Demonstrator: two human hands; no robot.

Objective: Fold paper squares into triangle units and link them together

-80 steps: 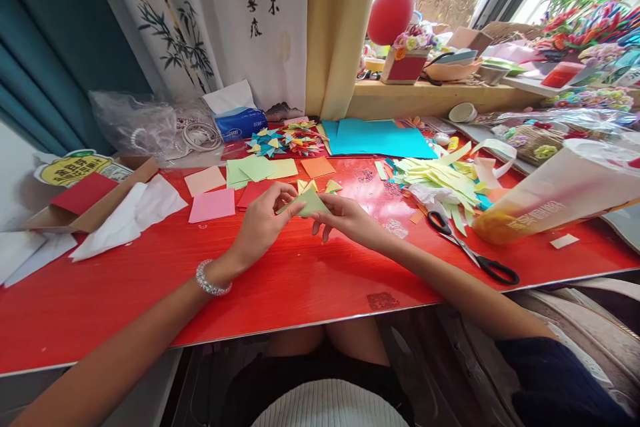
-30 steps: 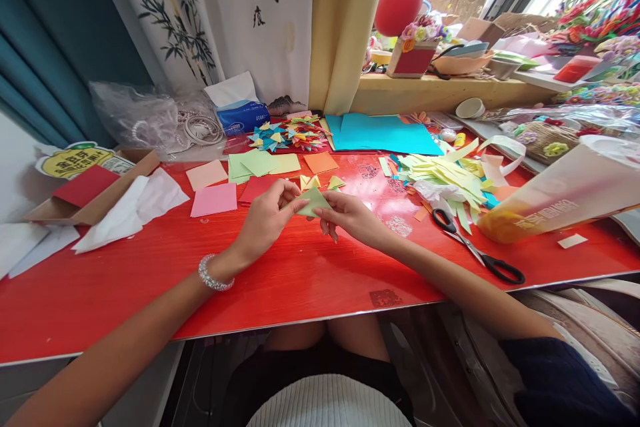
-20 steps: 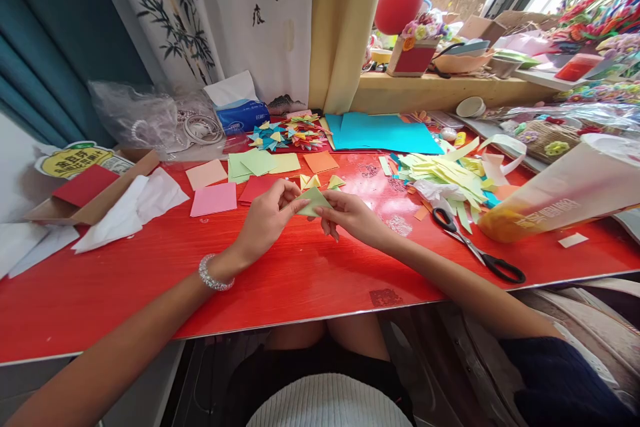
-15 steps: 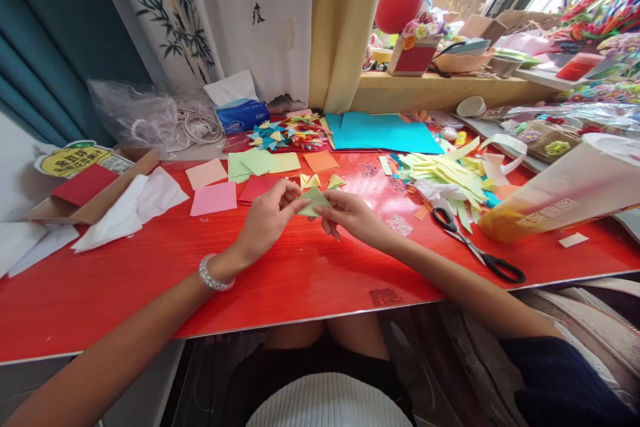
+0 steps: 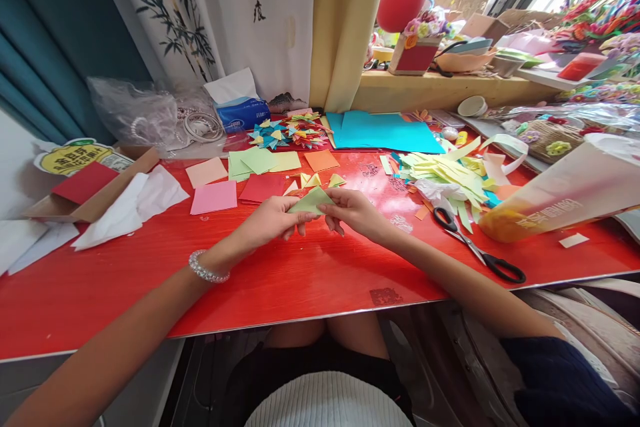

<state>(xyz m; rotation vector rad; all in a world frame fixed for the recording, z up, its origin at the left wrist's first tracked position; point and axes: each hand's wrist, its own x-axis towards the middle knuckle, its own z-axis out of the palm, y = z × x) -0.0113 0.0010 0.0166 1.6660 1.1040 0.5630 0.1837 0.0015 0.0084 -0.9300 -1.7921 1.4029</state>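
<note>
Green paper [image 5: 311,202], seemingly folded
We pinch its ends, left hand [image 5: 271,219] and right hand [image 5: 354,211], over the red table [image 5: 300,283].

Table [image 5: 300,287], centre: folded paper [image 5: 311,202] between left hand [image 5: 273,219] and right hand [image 5: 355,210]; folded pieces [image 5: 313,181] behind. Left: paper squares [image 5: 213,198]; farther left, carton [image 5: 113,185] containing card [image 5: 83,181]. Right: paper strips [image 5: 445,170], scissors [image 5: 471,249] before them, cup [image 5: 540,207] beyond. Rear, left to right: tissue pack [image 5: 243,113], clusters [image 5: 285,133], stacked sheets [image 5: 385,133]. On sill [image 5: 410,90] behind: small box [image 5: 413,57].

Bright daylight, glare on tabletop [image 5: 300,273]
</note>
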